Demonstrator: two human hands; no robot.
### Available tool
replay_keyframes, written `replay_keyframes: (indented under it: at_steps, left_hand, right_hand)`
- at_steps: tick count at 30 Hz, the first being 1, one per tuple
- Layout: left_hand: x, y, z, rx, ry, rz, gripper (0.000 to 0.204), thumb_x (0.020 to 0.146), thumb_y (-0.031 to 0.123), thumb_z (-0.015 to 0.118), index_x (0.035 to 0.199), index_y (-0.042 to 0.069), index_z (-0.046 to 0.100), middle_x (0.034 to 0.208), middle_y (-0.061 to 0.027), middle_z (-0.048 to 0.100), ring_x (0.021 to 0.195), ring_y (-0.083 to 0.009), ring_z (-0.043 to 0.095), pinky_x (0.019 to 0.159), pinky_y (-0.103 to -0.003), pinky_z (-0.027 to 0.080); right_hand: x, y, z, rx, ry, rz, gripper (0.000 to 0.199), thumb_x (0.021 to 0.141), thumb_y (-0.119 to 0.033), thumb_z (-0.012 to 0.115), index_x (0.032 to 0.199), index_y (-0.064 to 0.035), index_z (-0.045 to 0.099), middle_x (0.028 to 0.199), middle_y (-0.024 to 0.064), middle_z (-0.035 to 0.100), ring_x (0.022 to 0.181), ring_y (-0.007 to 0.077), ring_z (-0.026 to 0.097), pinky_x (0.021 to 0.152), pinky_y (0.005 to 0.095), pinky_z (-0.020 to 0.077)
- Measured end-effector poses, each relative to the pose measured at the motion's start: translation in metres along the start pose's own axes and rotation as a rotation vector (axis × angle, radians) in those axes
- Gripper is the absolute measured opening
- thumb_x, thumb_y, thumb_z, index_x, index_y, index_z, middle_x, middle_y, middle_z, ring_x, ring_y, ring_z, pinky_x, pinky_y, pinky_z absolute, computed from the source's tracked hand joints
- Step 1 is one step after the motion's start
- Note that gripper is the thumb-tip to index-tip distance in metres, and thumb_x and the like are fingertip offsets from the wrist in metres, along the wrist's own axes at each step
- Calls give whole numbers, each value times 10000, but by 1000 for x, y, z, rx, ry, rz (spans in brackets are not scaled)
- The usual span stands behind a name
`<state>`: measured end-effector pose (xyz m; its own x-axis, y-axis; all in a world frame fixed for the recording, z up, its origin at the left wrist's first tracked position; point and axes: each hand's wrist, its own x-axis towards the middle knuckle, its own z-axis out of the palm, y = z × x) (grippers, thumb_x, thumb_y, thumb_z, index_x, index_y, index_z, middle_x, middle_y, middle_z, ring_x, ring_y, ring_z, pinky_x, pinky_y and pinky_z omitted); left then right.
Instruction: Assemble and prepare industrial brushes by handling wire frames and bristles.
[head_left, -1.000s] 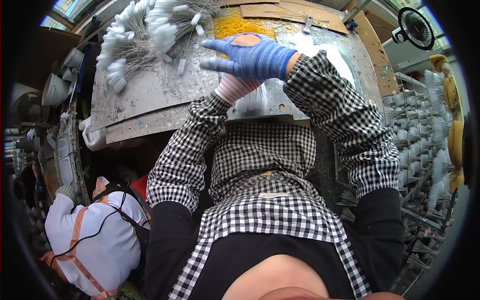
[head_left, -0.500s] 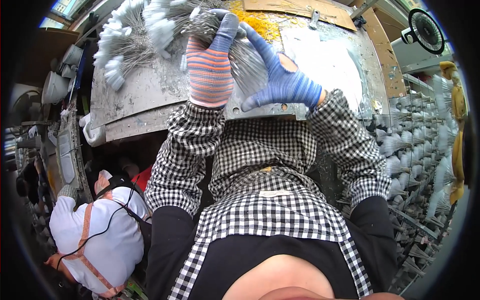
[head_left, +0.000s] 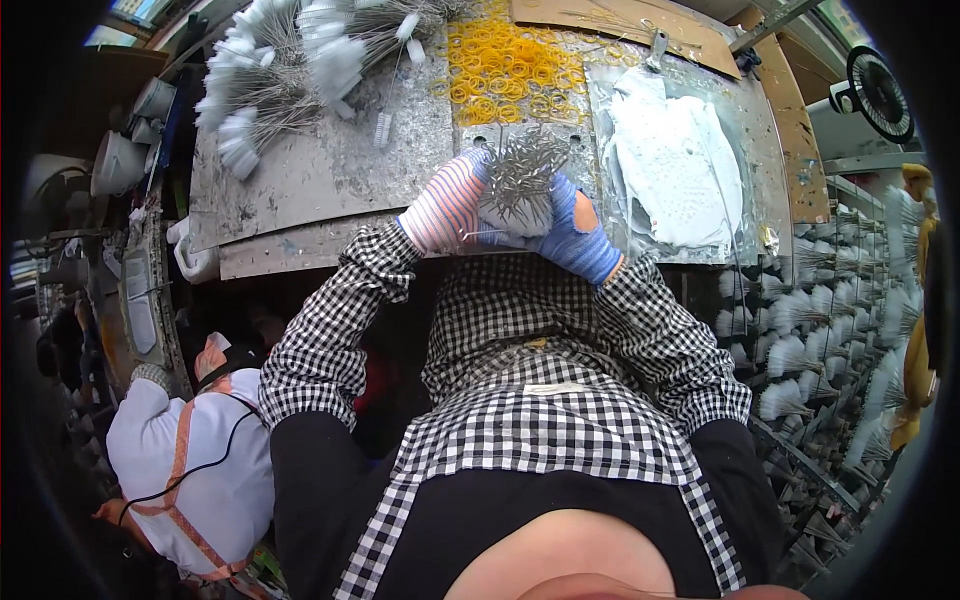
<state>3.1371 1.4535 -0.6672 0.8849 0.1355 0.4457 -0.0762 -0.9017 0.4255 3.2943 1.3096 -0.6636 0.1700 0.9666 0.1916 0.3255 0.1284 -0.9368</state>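
Between my two hands stands a bundle of wire-stemmed brushes (head_left: pixel 524 180), with the grey wire ends pointing up and white bristles showing below. My left hand (head_left: pixel 448 205), in an orange-and-white striped glove, wraps the bundle's left side. Around the right side closes my right hand (head_left: pixel 582 238) in a blue striped glove with a hole near the thumb. Both hands are at the table's front edge. A larger pile of white-bristled brushes (head_left: pixel 275 95) lies at the back left, and one small brush (head_left: pixel 383 130) lies apart from it.
Yellow rubber bands (head_left: pixel 515 65) are strewn behind my hands. A white pasty slab (head_left: pixel 680 170) lies on the right of the table, near a scraper (head_left: pixel 657 48). Racks of brushes (head_left: pixel 810 320) and a fan (head_left: pixel 880 92) stand right. A co-worker (head_left: pixel 190 460) sits at the lower left.
The bundle has come nearer the table's front edge, its wire ends now upward. My right hand, spread open beside it before, has closed on it. My left hand has lowered with it.
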Motion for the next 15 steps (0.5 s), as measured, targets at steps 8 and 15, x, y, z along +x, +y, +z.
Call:
replay_keyframes:
  at_steps: [8, 15]
  left_hand:
    - [-7, -3, 2, -338, 89, -217, 872, 547, 392, 919, 1276, 70, 566, 1163, -143, 646, 1080, -355, 622, 980, -436, 492]
    - [-27, -4, 18, -245, 119, -178, 902, 515, 477, 912, 1255, 72, 590, 1120, -133, 665, 1084, -352, 620, 994, -442, 473]
  right_hand:
    - [-10, 15, -7, -171, -60, -9, 800, 633, -266, 910, 1303, -29, 543, 1178, 193, 621, 1106, 345, 609, 1012, 430, 470]
    - [-18, 39, 1, -632, 35, -267, 810, 606, -364, 897, 1257, -22, 558, 1117, 147, 632, 1066, 374, 599, 952, 449, 478]
